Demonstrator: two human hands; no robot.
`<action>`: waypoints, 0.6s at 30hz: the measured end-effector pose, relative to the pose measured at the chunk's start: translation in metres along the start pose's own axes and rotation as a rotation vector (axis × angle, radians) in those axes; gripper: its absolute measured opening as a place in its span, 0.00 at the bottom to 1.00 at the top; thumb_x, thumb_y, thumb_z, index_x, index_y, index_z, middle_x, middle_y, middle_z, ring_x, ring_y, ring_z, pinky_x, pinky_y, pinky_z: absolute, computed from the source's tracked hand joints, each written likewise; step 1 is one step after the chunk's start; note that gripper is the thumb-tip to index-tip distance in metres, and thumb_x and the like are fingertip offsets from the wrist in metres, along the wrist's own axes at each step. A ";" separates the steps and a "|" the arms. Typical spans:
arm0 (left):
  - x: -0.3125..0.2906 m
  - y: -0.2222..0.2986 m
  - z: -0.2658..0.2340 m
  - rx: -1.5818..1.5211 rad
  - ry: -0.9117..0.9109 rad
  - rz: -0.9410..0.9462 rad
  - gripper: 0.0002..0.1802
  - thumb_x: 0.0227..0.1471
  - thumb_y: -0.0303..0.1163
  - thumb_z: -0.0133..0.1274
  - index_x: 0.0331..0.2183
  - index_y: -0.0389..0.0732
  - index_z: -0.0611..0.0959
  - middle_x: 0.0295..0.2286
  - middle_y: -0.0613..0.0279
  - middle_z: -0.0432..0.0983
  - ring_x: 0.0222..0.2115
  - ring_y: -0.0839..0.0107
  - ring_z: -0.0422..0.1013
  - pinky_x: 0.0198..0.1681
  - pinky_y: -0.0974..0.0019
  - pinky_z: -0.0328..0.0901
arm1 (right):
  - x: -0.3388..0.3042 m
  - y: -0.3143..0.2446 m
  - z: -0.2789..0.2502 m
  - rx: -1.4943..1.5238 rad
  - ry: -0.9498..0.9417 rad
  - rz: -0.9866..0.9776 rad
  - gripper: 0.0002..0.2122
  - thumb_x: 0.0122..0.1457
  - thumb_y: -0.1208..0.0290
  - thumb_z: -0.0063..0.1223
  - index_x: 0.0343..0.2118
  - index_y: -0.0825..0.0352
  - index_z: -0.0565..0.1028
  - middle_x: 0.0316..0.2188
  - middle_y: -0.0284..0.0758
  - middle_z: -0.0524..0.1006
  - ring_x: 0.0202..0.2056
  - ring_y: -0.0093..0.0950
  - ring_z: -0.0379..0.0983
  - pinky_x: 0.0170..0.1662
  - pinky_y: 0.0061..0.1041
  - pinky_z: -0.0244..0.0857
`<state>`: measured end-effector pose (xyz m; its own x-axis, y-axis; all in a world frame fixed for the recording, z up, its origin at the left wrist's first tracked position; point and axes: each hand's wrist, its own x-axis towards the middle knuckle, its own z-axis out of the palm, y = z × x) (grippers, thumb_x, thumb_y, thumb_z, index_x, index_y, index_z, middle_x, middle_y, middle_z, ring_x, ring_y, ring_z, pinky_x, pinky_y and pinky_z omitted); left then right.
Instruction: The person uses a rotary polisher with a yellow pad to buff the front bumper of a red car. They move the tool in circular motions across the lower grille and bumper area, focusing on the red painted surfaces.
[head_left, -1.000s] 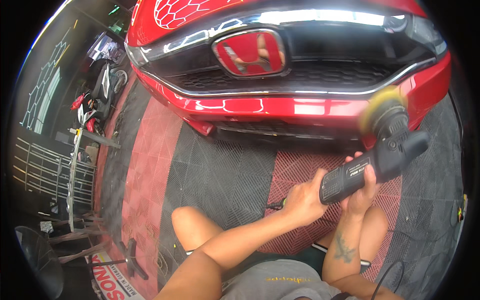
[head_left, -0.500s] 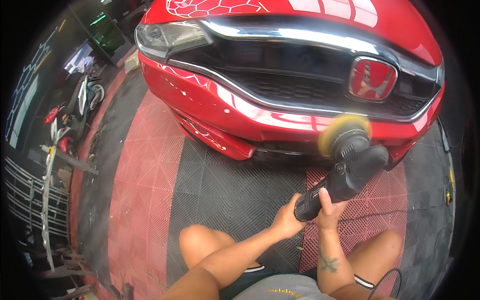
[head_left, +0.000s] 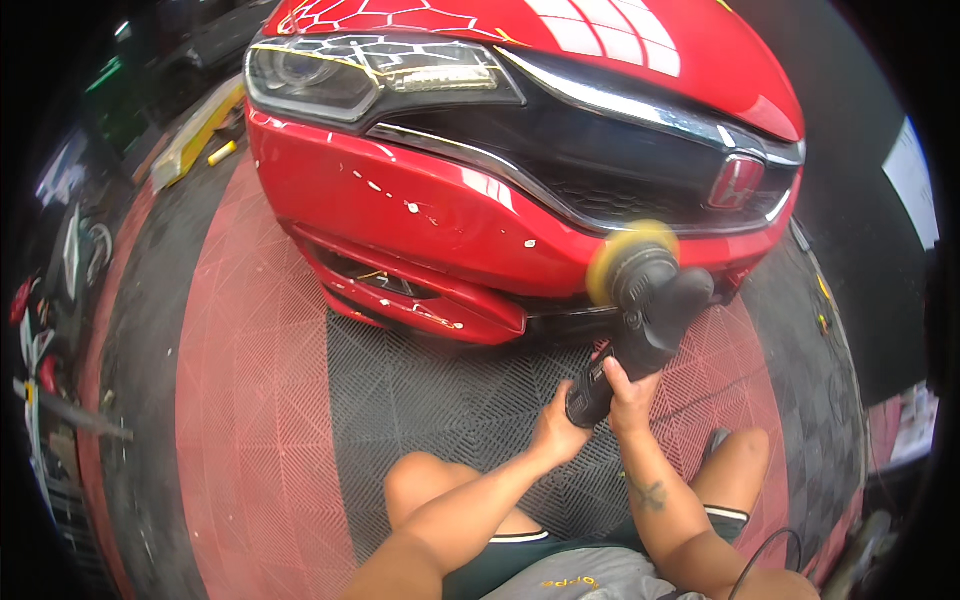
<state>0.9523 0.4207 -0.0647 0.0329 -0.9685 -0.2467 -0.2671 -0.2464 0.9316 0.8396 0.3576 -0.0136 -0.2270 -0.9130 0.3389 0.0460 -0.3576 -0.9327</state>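
A black car polisher (head_left: 648, 335) with a yellow foam pad (head_left: 606, 262) is held between both my hands. The pad lies against the red front bumper (head_left: 420, 215), just under the chrome-trimmed grille (head_left: 600, 165), and its edge looks blurred. My left hand (head_left: 562, 425) is closed round the rear end of the polisher's body. Further forward, my right hand (head_left: 630, 395) grips the same body with the thumb on top. Several small pale spots mark the bumper to the left of the pad. The polisher's head hides part of the lower bumper.
The car's left-side headlight (head_left: 330, 80) has yellow tape along it. Red and black ribbed tiles (head_left: 450, 400) cover the floor, and a dark cord (head_left: 705, 400) runs over them at right. A yellow-and-white long block (head_left: 200, 135) lies at far left, near a motorcycle (head_left: 75, 260).
My view has turned toward the right, so the headlight and bumper corner show more fully. Both hands still hold the polisher, its pad still at the bumper below the grille.
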 end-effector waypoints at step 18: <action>0.008 -0.016 0.025 0.038 0.011 0.022 0.44 0.46 0.30 0.73 0.63 0.44 0.71 0.45 0.39 0.85 0.49 0.40 0.84 0.52 0.46 0.77 | 0.007 0.000 -0.043 0.151 -0.192 0.368 0.27 0.60 0.67 0.72 0.59 0.68 0.71 0.46 0.37 0.79 0.46 0.29 0.81 0.52 0.32 0.76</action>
<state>0.9329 0.4177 -0.0888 0.0369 -0.9741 -0.2230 -0.3043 -0.2235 0.9260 0.7957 0.3597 -0.0163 0.0150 -0.9997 0.0172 0.2349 -0.0132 -0.9719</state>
